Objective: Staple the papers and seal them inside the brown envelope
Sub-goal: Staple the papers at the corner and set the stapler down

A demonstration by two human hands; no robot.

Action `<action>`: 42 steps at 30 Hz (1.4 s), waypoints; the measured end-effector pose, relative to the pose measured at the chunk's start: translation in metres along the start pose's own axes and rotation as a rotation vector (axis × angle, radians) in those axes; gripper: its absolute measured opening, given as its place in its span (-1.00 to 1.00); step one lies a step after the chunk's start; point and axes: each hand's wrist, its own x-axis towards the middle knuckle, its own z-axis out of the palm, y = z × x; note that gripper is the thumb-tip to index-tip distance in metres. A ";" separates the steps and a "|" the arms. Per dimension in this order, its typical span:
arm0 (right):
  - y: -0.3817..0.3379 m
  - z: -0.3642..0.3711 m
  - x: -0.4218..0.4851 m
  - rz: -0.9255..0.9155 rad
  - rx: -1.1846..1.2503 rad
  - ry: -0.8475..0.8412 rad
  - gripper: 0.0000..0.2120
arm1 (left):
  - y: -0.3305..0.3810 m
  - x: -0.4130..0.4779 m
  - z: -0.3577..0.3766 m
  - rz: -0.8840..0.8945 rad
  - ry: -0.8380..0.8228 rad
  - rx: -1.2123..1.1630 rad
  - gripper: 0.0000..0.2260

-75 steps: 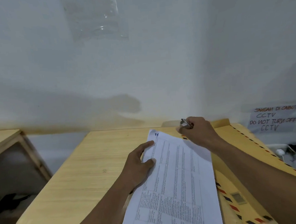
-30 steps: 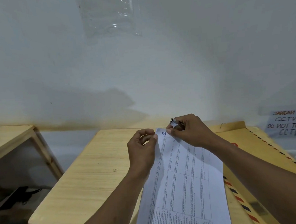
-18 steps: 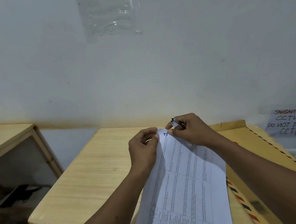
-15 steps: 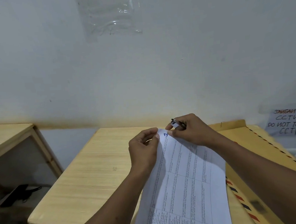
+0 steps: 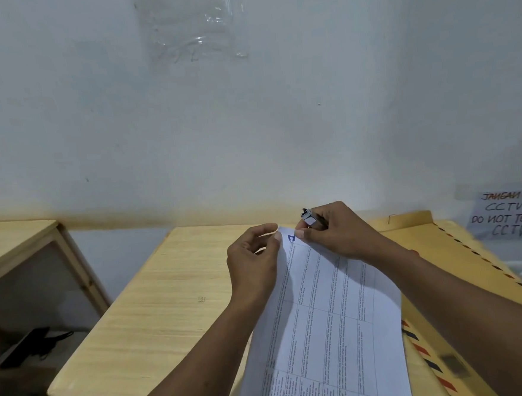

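White printed papers [image 5: 328, 332] with table lines run from the bottom middle up to the hands, their top end raised off the wooden table [image 5: 156, 313]. My left hand [image 5: 253, 257] pinches the papers' top left corner between thumb and fingers. My right hand [image 5: 336, 232] grips a small silver stapler [image 5: 311, 218], and its thumb rests on the top edge next to a blue mark. The brown envelope [image 5: 462, 264] with a red and blue striped border lies flat on the table to the right, partly under my right forearm.
A white wall stands close behind the table. A taped note about CCTV [image 5: 511, 216] hangs on the right. A lower wooden table [image 5: 12, 243] stands at the left, with a dark object [image 5: 26, 345] on the floor beneath it. Clear plastic [image 5: 192, 29] is taped high on the wall.
The left hand went from lying flat on the papers to pinching their top left corner. The right hand with the stapler moved left to that corner. In the last half second, almost nothing moved.
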 end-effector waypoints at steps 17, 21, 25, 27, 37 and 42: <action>0.003 0.005 0.001 -0.064 -0.069 0.116 -0.77 | 0.006 -0.003 0.002 0.106 0.027 0.107 -0.87; -0.012 -0.003 0.009 0.081 0.083 0.413 -0.50 | 0.006 0.001 0.002 0.081 0.027 0.063 -0.88; -0.031 -0.007 0.018 0.245 0.265 0.534 -0.38 | 0.006 0.002 0.004 0.066 0.050 0.030 -0.93; -0.037 0.000 0.020 0.319 0.261 0.531 -0.43 | 0.007 0.001 0.007 0.064 0.063 0.025 -0.93; -0.041 0.021 0.031 0.248 0.200 0.472 -0.50 | 0.005 0.003 0.003 0.051 0.058 0.037 -0.95; -0.034 0.034 0.033 0.145 0.117 0.549 -0.48 | 0.008 0.001 0.004 0.054 0.035 0.020 -0.95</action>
